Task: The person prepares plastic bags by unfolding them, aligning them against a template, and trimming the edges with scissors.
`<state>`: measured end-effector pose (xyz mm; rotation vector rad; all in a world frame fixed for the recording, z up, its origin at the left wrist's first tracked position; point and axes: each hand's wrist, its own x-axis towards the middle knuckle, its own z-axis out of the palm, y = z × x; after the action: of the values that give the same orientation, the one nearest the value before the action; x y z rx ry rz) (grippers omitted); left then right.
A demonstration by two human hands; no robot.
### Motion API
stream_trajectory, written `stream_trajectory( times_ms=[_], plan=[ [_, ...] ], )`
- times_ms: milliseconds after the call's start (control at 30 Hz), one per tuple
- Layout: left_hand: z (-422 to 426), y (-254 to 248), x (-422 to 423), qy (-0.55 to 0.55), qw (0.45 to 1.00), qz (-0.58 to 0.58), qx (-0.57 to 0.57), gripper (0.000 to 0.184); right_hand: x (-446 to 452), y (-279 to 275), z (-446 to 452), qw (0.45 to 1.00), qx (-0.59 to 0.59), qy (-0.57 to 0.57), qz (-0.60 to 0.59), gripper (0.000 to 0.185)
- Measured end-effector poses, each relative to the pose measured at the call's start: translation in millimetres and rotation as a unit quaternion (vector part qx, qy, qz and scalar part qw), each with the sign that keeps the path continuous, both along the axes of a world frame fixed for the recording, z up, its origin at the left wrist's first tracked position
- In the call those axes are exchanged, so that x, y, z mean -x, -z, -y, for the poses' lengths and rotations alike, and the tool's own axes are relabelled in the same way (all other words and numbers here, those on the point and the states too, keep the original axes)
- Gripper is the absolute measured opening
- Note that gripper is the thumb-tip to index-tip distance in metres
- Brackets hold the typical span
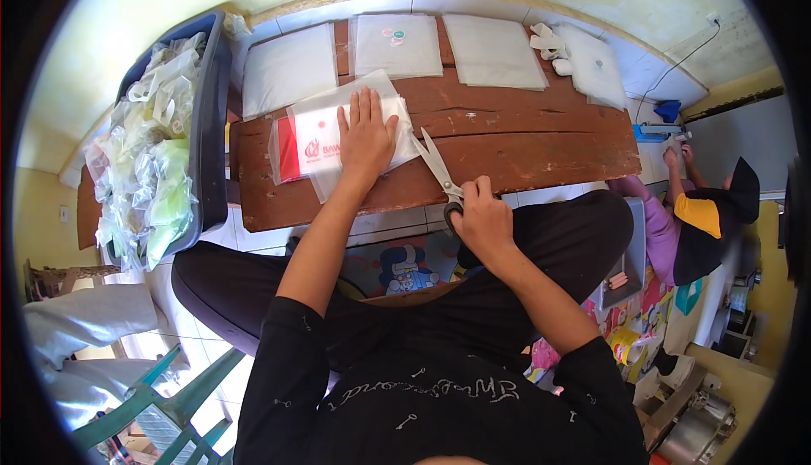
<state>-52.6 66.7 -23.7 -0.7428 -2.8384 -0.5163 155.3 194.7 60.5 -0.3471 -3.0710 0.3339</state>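
My left hand (367, 140) lies flat with its fingers stretched on a stack of clear plastic bags (395, 114), over a red and white printed sheet (319, 146). In my right hand (484, 218) is a pair of scissors (436, 162), held by the dark handles. The scissor blades are slightly parted and point up and left, their tips close to the right edge of the bags. Beneath these things is a brown wooden table (507, 144).
Stacks of clear bags (291, 68) line the table's far side. A dark bin (221, 119) full of crumpled plastic stands at the left. Another person (697, 212) sits at the right by a blue device (652, 132). A green chair (169, 406) is at lower left.
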Motion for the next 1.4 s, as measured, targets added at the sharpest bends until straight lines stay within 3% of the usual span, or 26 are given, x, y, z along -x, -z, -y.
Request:
stream_trajectory(
  times_ms=[367, 633, 1033, 1400],
  plan=[
    [-0.3, -0.6, -0.3, -0.015, 1.0, 0.002, -0.004, 0.066, -10.4, 7.4, -2.4, 1.0, 0.005, 0.006, 0.0, 0.037],
    [11.7, -9.8, 5.5, 0.028, 0.984, 0.033, -0.175, 0.064, -9.9, 5.6, -1.7, 1.0, 0.01, 0.01, 0.006, 0.038],
    [11.5, -2.7, 10.3, 0.036, 0.999, -0.003, -0.002, 0.063, -3.2, 4.9, 2.4, 1.0, 0.021, 0.006, 0.019, 0.038],
    [8.9, -0.8, 7.9, 0.024, 1.0, -0.011, 0.014, 0.065, 3.0, 10.0, 0.5, 1.0, 0.018, 0.004, 0.005, 0.038]
  ],
)
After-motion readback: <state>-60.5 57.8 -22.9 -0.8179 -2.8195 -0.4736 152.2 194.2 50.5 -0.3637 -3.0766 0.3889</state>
